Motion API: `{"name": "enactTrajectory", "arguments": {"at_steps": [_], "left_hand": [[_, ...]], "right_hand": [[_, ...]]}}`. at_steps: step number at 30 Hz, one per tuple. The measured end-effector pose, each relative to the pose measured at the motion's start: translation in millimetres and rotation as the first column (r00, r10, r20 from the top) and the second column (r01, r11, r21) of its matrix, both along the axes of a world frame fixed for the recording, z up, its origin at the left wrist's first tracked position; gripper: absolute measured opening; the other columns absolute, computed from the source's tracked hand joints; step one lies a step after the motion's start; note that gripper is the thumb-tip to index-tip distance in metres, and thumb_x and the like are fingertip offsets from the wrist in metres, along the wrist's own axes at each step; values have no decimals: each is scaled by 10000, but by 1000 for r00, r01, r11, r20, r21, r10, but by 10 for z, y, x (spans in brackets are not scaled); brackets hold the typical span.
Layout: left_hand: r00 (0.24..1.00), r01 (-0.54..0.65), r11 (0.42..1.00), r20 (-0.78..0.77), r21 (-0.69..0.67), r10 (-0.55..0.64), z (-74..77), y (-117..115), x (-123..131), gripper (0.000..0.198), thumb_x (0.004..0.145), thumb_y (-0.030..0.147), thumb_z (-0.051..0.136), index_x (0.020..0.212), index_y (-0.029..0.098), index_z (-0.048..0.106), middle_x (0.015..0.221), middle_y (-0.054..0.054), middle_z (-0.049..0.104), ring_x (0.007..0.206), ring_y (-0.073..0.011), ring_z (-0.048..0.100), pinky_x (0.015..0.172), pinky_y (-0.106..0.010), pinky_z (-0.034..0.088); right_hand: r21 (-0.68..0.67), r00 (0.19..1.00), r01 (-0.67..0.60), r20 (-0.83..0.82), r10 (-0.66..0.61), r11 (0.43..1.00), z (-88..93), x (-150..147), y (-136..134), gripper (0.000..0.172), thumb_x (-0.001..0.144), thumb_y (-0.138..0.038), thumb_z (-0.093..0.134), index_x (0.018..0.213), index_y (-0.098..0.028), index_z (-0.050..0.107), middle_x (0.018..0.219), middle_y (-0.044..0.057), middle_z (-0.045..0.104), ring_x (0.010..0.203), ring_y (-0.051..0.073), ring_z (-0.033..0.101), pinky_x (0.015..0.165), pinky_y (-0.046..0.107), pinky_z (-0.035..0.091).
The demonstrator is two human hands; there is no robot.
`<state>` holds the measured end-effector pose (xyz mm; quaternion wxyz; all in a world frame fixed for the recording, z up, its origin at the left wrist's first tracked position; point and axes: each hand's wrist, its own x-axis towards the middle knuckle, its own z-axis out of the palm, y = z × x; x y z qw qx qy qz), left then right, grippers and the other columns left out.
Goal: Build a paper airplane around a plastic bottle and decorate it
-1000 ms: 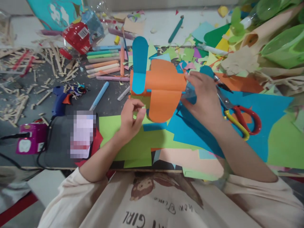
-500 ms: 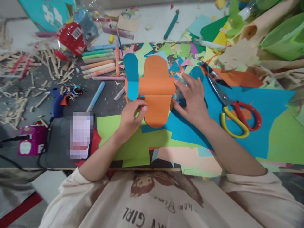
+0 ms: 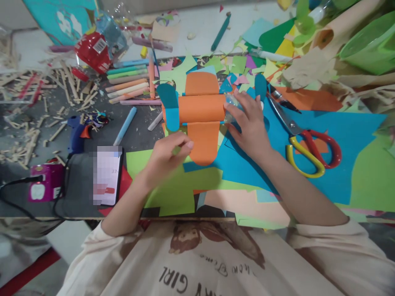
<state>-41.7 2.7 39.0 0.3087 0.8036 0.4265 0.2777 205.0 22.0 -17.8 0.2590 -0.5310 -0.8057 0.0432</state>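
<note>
An orange paper aeroplane (image 3: 200,111) with a rolled body, orange wings and a blue propeller (image 3: 169,105) lies on the table among coloured paper. My right hand (image 3: 249,125) rests on its tail end, fingers curled around a clear bottle part under the paper. My left hand (image 3: 168,156) hovers just below the near wing, fingers loosely curled and somewhat blurred, holding nothing I can make out.
Red and yellow scissors (image 3: 305,148) lie right of my right hand on blue paper (image 3: 339,164). A blue glue gun (image 3: 75,131), a phone (image 3: 106,174), chalk sticks (image 3: 129,82) and wooden stick scraps (image 3: 27,135) fill the left. Green tubs (image 3: 370,45) stand at the far right.
The aeroplane was lowered from mid-air onto the table and turned flatter. My left hand left the near wing and drew back toward me. My right hand stayed at the tail.
</note>
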Motion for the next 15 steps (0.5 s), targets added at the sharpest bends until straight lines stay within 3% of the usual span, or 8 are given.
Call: {"name": "enactTrajectory", "arguments": {"at_steps": [2,5,7,9,11,13,15], "left_hand": [[999,21,1000,-24,-9,-22,143,0,-63,219,929,237,459,747,190,572,745,-9,658,708,-116,615,674,-225,456],[991,-58,998,-126,-27,55,285,5,-252,199,908,257,491,770,186,616,757,-7,680,709,-113,618,670,-219,453],[962,-208,976,-194,-59,194,338,33,-463,191,881,310,527,796,191,650,781,-7,700,738,-127,634,688,-229,466],[894,-419,907,-195,-46,403,377,97,-729,193,835,347,549,824,194,667,814,-15,712,758,-149,649,706,-256,493],[759,-625,780,-210,34,617,412,192,-1010,230,780,364,539,845,177,657,830,-41,710,767,-189,666,782,-337,529],[512,-760,629,-445,163,735,433,293,-1252,316,741,381,531,942,164,644,947,-95,713,897,-282,676,863,-458,516],[313,-816,564,-725,125,614,416,369,-1420,465,739,495,538,1040,145,596,1165,-182,659,1134,-444,584,948,-625,425]], "right_hand": [[22,1000,-11,-18,12,1000,-19,2,7,464,946,-252,401,1400,-348,376,1493,48,415,1417,320,361,1138,682,238],[17,1000,-8,-14,8,1000,-28,7,15,460,946,-260,399,1396,-353,383,1491,46,419,1417,318,360,1145,672,238],[10,1000,-2,-7,2,1000,-24,10,17,460,944,-264,403,1395,-354,384,1487,47,427,1417,317,361,1152,662,236],[11,1000,-4,-12,4,1000,-18,11,16,464,940,-256,409,1394,-349,383,1487,47,429,1415,316,365,1157,655,233],[10,1000,-7,-18,7,1000,-15,10,14,469,935,-248,417,1392,-347,381,1490,40,426,1418,313,361,1162,648,232],[27,1000,-3,-18,3,1000,-15,6,11,458,928,-238,432,1373,-343,398,1480,41,443,1413,300,373,1169,625,240],[46,1000,9,-10,-8,999,-14,0,7,433,924,-232,448,1343,-341,422,1465,45,468,1405,276,389,1178,588,253]]}}
